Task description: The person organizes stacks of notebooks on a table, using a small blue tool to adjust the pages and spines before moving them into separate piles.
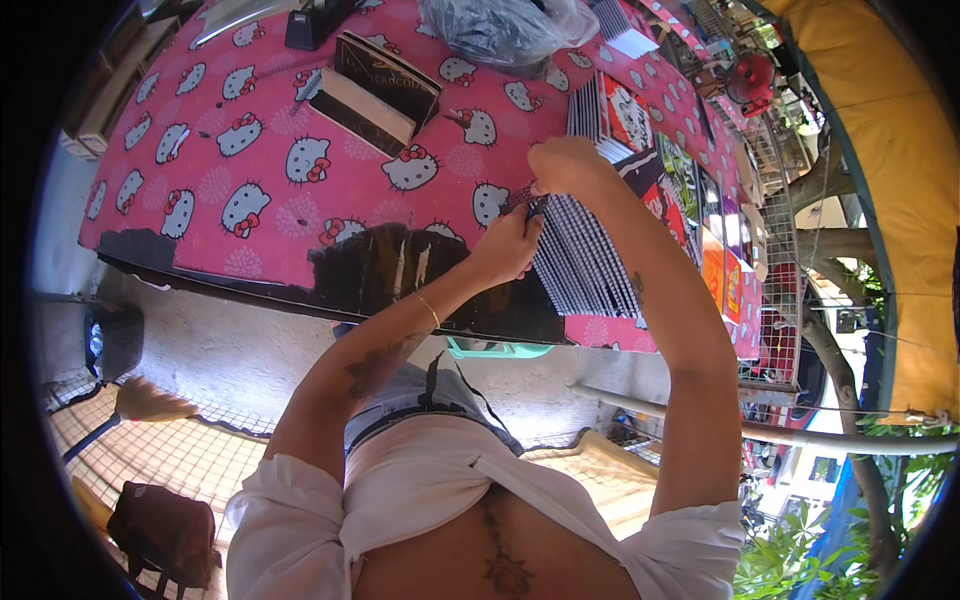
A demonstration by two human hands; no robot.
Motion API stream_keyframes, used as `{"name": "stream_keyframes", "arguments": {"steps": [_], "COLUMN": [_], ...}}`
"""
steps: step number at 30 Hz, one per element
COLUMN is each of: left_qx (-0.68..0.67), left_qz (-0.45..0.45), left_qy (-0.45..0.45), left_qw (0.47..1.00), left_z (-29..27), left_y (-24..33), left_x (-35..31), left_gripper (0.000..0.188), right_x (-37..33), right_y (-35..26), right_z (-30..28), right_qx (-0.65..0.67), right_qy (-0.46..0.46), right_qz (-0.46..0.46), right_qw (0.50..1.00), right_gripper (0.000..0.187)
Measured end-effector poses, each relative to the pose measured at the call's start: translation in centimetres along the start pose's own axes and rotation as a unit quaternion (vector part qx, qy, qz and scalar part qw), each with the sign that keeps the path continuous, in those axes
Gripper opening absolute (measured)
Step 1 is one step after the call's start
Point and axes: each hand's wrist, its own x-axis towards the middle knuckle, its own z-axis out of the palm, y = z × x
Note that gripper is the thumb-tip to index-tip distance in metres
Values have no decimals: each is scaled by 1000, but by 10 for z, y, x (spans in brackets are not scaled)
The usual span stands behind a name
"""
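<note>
Both of my hands meet over the table beside a stack of spiral-bound notebooks [583,262], whose coiled edges face me. My left hand [505,245] is closed around a small dark object [524,200] with a patterned, mesh-like look; its exact kind is too small to tell. Just above it, my right hand [568,166] is closed with bent fingers at the object's upper end. The right forearm passes over part of the notebooks and hides some of them. Behind my right hand stands another pile of notebooks [588,112], with a red and white cover beside it.
A pink table cover with cartoon cats [300,215] lies under everything, torn to black near the front edge. An open black box [385,90] and a clear plastic bag [500,30] sit farther back. Colourful covers [712,235] and a wire grid [782,330] are at right.
</note>
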Motion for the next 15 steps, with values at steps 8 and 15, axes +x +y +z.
{"name": "stream_keyframes", "arguments": {"steps": [8,15], "left_qx": [36,19], "left_qz": [-3,8], "left_qy": [-10,6], "left_qw": [999,1000], "left_z": [-6,-4], "left_y": [-15,-16], "left_x": [-5,10], "left_gripper": [31,30], "right_x": [8,9], "right_y": [-8,-8], "right_z": [-3,6], "right_qx": [61,-8], "right_qy": [18,-1], "right_qz": [51,-23], "right_qw": [997,1000], "right_gripper": [27,22]}}
